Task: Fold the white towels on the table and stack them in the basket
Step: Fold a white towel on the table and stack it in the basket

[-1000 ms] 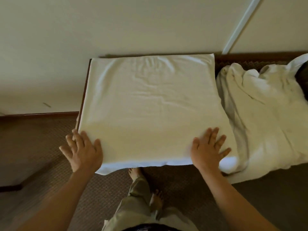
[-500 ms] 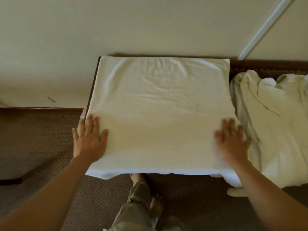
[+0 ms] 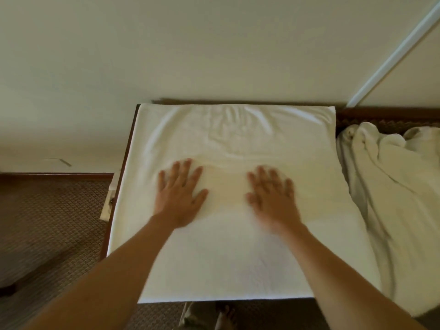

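Note:
A white towel [image 3: 238,258] lies spread flat over the dark wooden table [image 3: 123,167], covering almost all of its top and hanging over the near edge. My left hand [image 3: 179,194] presses flat on the towel's middle left, fingers straight and spread. My right hand [image 3: 271,196] lies flat beside it on the middle right, slightly blurred. A crumpled heap of more white towels [image 3: 400,198] sits to the right of the flat one. No basket shows in the head view.
A cream wall [image 3: 190,55] rises right behind the table. Patterned brown carpet [image 3: 52,222] covers the floor at left and below. My bare feet [image 3: 223,315] stand under the near edge. A white trim strip [image 3: 392,53] runs diagonally at top right.
Both hands slid from the towel's near corners inward and away from me, onto its middle. The view has moved closer over the table.

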A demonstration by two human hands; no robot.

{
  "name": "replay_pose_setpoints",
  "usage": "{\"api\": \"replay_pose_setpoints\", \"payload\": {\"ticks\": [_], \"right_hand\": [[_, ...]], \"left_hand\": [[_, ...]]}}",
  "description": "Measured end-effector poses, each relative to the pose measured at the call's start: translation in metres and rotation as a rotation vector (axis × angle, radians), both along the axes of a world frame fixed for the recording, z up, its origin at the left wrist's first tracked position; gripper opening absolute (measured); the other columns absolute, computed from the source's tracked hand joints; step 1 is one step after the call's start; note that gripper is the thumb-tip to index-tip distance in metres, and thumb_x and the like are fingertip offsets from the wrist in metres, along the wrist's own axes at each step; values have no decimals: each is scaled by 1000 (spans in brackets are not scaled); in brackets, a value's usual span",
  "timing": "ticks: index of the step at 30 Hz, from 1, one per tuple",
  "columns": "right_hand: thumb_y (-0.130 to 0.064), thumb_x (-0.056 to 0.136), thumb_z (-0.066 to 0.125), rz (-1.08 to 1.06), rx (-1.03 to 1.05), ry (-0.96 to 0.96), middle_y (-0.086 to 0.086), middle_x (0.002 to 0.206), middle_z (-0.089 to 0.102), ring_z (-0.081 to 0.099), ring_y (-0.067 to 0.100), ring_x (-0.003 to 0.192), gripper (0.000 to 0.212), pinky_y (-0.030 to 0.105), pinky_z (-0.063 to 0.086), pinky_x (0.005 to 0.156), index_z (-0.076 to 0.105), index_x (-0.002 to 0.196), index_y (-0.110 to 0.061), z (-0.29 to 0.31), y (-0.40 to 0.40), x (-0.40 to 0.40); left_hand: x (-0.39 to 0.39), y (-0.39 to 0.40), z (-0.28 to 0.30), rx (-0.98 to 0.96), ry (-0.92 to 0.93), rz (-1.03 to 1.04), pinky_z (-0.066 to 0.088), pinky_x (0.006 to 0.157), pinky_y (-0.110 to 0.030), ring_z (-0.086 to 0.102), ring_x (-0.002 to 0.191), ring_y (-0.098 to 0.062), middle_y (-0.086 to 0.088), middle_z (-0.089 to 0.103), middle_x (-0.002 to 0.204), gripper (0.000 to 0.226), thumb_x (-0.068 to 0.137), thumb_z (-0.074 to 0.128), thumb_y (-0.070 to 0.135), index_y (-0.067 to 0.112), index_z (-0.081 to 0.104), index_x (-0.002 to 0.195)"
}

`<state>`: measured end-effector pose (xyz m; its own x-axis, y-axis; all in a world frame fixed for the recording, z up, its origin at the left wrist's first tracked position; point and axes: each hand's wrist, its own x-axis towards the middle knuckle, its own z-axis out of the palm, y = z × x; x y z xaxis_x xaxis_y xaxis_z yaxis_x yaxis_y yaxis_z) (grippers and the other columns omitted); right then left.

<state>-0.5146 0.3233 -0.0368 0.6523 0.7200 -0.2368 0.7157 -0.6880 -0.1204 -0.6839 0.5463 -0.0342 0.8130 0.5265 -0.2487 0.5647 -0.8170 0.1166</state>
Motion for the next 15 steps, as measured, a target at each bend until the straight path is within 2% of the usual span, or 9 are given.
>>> {"api": "replay_pose_setpoints", "payload": {"ticks": [2, 4, 6, 7, 9, 11, 13, 15], "right_hand": [[-59, 98, 3, -239, -56, 3, -9, 171, -7, -3, 26, 158, 66, 60, 3, 123, 3, 162, -42, 4, -32, 47], [-57, 102, 3, -501, -83, 43, -9, 171, -10, -6, 31, 158, 63, 68, 2, 120, -1, 162, -40, 13, -55, 78], [-51, 103, 5, -699, -101, 55, -6, 172, -9, -8, 38, 156, 64, 74, 3, 117, -1, 164, -32, 15, -50, 85], [-47, 102, 8, -725, -75, 20, -1, 172, -4, -4, 41, 156, 66, 76, 5, 115, 5, 164, -25, 14, -34, 78], [-43, 97, 22, -532, 55, -98, 12, 170, 16, 17, 48, 152, 71, 78, 14, 113, 27, 161, -13, 10, 16, 50], [-41, 96, 33, -145, 134, -114, 12, 165, 30, 30, 45, 149, 67, 69, 18, 115, 41, 156, -13, 3, 73, 9], [-44, 98, 34, 137, 124, -72, 2, 168, 24, 23, 36, 154, 65, 60, 11, 120, 36, 159, -19, -3, 114, -19], [-49, 101, 31, 171, 130, -45, -5, 169, 20, 19, 30, 156, 63, 58, 9, 121, 32, 160, -29, -7, 130, -3]], "left_hand": [[-21, 47, 0, 20, -3, 140, -8, 126, -51, -14, 157, -23, 6, -17, 170, 80, 90, -3, 72, 39, -4, 162], [-35, 80, 4, 24, 19, 226, -9, 125, -51, -14, 157, -26, 4, -18, 170, 82, 91, -4, 70, 33, -4, 164], [-32, 88, 9, 26, 31, 294, -10, 125, -52, -13, 157, -31, 0, -16, 171, 80, 95, 0, 64, 26, -2, 164], [-25, 83, 9, 37, 18, 346, -9, 125, -54, -12, 157, -34, -4, -14, 171, 76, 99, 6, 59, 22, 0, 165], [4, 63, 11, 38, -55, 371, -10, 123, -55, -9, 156, -39, -9, -9, 171, 69, 103, 14, 48, 19, 6, 165], [40, 35, 9, -24, -138, 171, -8, 123, -53, -1, 157, -38, -8, -1, 171, 68, 100, 16, 46, 22, 16, 164], [66, 21, 2, -45, -123, -51, -8, 125, -51, -1, 158, -32, -2, -3, 171, 67, 99, 13, 46, 28, 20, 163], [74, 47, 0, -48, -67, -66, -9, 125, -51, -11, 158, -27, 4, -14, 169, 67, 99, 8, 54, 35, 9, 164]]}}
